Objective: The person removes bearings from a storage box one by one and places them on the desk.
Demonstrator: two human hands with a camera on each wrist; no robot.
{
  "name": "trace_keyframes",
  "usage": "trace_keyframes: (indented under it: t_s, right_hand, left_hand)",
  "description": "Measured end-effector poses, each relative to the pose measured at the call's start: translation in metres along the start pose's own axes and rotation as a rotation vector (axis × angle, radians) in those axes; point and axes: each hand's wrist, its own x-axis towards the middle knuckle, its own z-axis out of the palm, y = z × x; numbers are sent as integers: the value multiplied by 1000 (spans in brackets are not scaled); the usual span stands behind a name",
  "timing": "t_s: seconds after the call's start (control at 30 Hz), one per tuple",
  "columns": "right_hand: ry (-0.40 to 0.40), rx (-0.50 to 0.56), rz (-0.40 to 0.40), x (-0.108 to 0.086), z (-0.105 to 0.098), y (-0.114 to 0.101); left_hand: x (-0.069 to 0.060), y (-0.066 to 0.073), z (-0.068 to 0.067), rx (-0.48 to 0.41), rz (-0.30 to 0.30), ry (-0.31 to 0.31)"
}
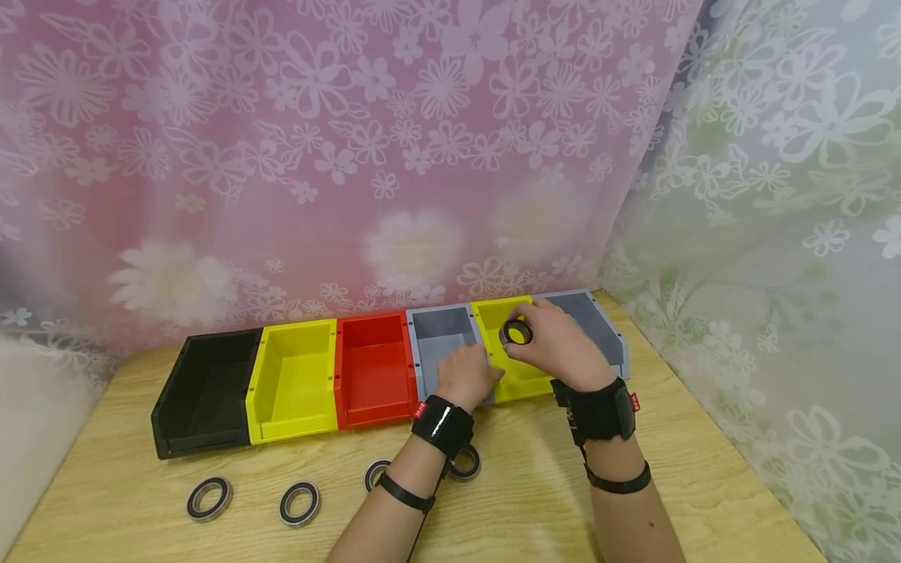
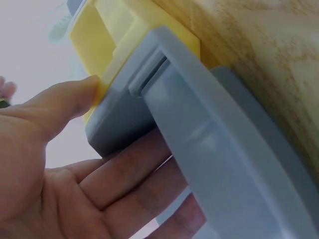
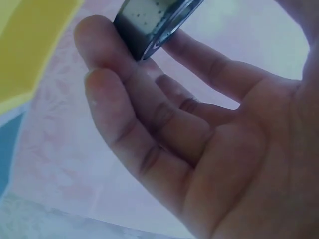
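My right hand (image 1: 563, 348) pinches a ball bearing (image 1: 506, 336) above the right-hand yellow bin (image 1: 517, 379). In the right wrist view, the bearing (image 3: 149, 22) stands on edge at the fingertips. My left hand (image 1: 464, 374) grips the side wall between the middle grey bin (image 1: 439, 328) and that yellow bin. The left wrist view has the thumb on the yellow edge (image 2: 104, 89) and the other fingers on the grey bin's (image 2: 214, 144) side, their tips partly hidden.
Black (image 1: 211, 383), yellow (image 1: 296, 383) and red (image 1: 376, 375) bins continue the row leftward; another grey bin (image 1: 591, 317) ends it at right. Several bearings (image 1: 285, 504) lie on the wooden table (image 1: 528, 500) in front, one partly behind the left forearm. Floral curtains (image 1: 352, 156) hang behind.
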Motion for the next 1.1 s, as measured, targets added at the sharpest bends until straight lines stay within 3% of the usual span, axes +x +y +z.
trace_keyframes:
  t_s: [0.63, 0.87, 1.1]
  right_hand:
    - [116, -95, -21, -46, -24, -39]
    - [73, -137, -34, -56, -25, -42]
    - [-35, -154, -35, -64, -13, -29]
  left_hand:
    - [-4, -1, 0, 36, 33, -2]
    - [-3, -2, 1, 44, 23, -16]
    - [-3, -3, 3, 22, 31, -8]
